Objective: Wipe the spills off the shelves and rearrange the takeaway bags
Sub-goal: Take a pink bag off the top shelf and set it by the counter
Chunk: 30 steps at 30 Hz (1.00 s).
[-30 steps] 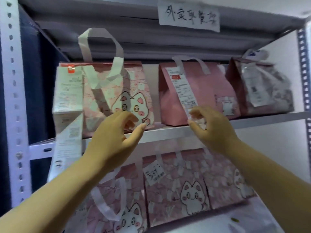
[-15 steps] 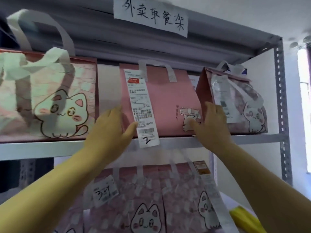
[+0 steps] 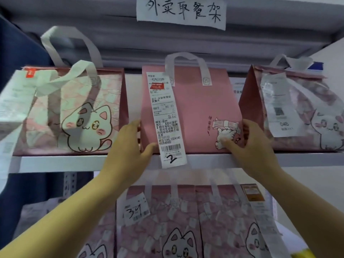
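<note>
A metal shelf (image 3: 55, 162) spans the view, seen from slightly below. Three pink takeaway bags stand on it side by side: a left bag (image 3: 74, 112) with a cartoon cat, a plainer middle bag (image 3: 195, 112), and a right bag (image 3: 297, 112). The lower bags (image 3: 186, 220) stand packed together on the level beneath.

The person's left hand (image 3: 128, 148) and right hand (image 3: 251, 142) clasp the middle bag at its bottom corners, with thumbs on the front face and fingers curled round the sides. The bag's base rests on the shelf at its front edge. A long receipt (image 3: 165, 118) marked "2" hangs down the bag's front, past the shelf lip. A handwritten sign (image 3: 181, 12) is taped above. No spill or cloth is visible.

The step in hand appears to be rearranging, with the middle bag held ready to move. The next move likely calls for an even two-handed slide or lift that keeps the bag upright and clear of its neighbours.
</note>
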Tool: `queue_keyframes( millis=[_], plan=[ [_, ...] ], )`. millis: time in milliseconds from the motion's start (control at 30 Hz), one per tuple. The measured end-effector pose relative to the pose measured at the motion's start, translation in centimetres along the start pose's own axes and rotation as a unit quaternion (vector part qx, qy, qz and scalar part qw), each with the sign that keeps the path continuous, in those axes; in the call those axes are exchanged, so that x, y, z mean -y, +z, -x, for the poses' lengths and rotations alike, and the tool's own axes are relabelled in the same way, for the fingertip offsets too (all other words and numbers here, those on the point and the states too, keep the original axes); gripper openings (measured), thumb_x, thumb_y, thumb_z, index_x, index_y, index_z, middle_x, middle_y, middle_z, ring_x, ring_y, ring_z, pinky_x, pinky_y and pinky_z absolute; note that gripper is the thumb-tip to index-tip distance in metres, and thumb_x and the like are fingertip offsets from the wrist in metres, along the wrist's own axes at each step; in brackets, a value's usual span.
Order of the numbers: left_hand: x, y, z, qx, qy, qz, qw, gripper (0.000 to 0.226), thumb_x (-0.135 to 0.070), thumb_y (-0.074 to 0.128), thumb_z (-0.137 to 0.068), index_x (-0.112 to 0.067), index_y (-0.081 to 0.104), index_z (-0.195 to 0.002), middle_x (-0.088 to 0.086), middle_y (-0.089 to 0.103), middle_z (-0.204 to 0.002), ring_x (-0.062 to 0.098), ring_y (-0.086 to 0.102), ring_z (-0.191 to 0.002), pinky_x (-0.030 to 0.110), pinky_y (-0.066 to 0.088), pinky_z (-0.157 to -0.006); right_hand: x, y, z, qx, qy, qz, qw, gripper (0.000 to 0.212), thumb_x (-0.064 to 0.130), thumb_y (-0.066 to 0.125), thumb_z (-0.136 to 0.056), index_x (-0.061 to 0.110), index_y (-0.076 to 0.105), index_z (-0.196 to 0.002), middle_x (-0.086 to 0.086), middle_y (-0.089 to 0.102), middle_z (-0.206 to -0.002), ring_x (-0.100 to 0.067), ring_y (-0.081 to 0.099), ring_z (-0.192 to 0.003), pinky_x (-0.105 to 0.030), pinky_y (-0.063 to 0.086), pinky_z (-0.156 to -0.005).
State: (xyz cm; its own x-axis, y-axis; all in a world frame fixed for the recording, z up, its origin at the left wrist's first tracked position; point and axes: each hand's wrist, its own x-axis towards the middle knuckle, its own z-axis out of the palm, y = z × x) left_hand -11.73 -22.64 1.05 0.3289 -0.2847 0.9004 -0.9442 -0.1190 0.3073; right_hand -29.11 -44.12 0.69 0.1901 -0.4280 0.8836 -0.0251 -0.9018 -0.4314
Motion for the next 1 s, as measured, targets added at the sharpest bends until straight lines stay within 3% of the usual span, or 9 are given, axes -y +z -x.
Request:
queue_keyframes(
  millis=[333, 433, 567, 700, 767, 1000],
  plan=[
    [0.0, -0.9, 0.5, -0.004, 0.005, -0.057, 0.998, 0.051, -0.033, 0.059, -0.087, -0.019, 0.043, -0.133, 0.0, 0.053, -0.12, 0.016, 0.053, -0.105, 0.037, 0.046, -0.093, 0.1, 0.0, -0.2, 0.007, -0.001, 0.007, 1.0, 0.063, 0.041, 0.07, -0.076, 0.017, 0.045, -0.128, -0.002, 0.055, -0.121, -0.019, 0.053, -0.109, -0.043, 0.046, -0.093],
    [-0.4, -1.6, 0.8, -0.019, 0.015, -0.063, 0.998, 0.047, -0.035, 0.059, -0.086, -0.017, 0.048, -0.128, -0.002, 0.052, -0.116, 0.013, 0.055, -0.096, 0.034, 0.049, -0.086, 0.6, -0.4, -0.1, -0.024, -0.022, 0.05, 0.998, 0.058, 0.037, 0.07, -0.076, 0.013, 0.048, -0.124, -0.004, 0.055, -0.117, -0.019, 0.052, -0.105, -0.038, 0.044, -0.092],
    [-1.4, -2.6, 1.1, -0.02, 0.072, -0.057, 0.996, 0.043, -0.037, 0.061, -0.082, -0.018, 0.053, -0.12, -0.008, 0.048, -0.104, 0.01, 0.053, -0.089, 0.028, 0.045, -0.075, 1.9, -1.3, 1.0, -0.096, -0.066, 0.089, 0.989, 0.044, 0.025, 0.07, -0.079, 0.008, 0.054, -0.117, -0.001, 0.054, -0.103, -0.017, 0.052, -0.09, -0.028, 0.039, -0.078],
    [-3.1, -2.9, 1.2, -0.005, 0.114, -0.034, 0.993, 0.041, -0.039, 0.062, -0.08, -0.016, 0.057, -0.114, -0.008, 0.049, -0.099, 0.01, 0.052, -0.083, 0.02, 0.041, -0.066, 2.5, -2.5, 2.0, -0.1, -0.096, 0.093, 0.986, 0.031, 0.019, 0.07, -0.081, 0.007, 0.058, -0.107, -0.002, 0.058, -0.096, -0.013, 0.053, -0.081, -0.021, 0.041, -0.07],
    [-4.2, -2.5, 1.2, 0.004, 0.13, -0.015, 0.991, 0.037, -0.036, 0.063, -0.08, -0.017, 0.058, -0.111, -0.009, 0.05, -0.098, 0.011, 0.054, -0.084, 0.023, 0.043, -0.067, 2.5, -3.4, 2.6, -0.088, -0.106, 0.108, 0.985, 0.027, 0.019, 0.071, -0.081, 0.008, 0.059, -0.102, 0.0, 0.059, -0.092, -0.011, 0.053, -0.079, -0.016, 0.04, -0.068],
    [-8.2, 0.7, 1.8, 0.032, 0.151, 0.056, 0.986, 0.032, -0.038, 0.062, -0.077, -0.019, 0.06, -0.103, -0.006, 0.056, -0.096, 0.011, 0.056, -0.086, 0.028, 0.048, -0.071, 0.2, -7.8, 3.3, -0.048, -0.091, 0.162, 0.981, 0.021, 0.023, 0.067, -0.082, 0.014, 0.059, -0.099, 0.003, 0.06, -0.091, -0.017, 0.059, -0.082, -0.032, 0.05, -0.071]
  ],
)
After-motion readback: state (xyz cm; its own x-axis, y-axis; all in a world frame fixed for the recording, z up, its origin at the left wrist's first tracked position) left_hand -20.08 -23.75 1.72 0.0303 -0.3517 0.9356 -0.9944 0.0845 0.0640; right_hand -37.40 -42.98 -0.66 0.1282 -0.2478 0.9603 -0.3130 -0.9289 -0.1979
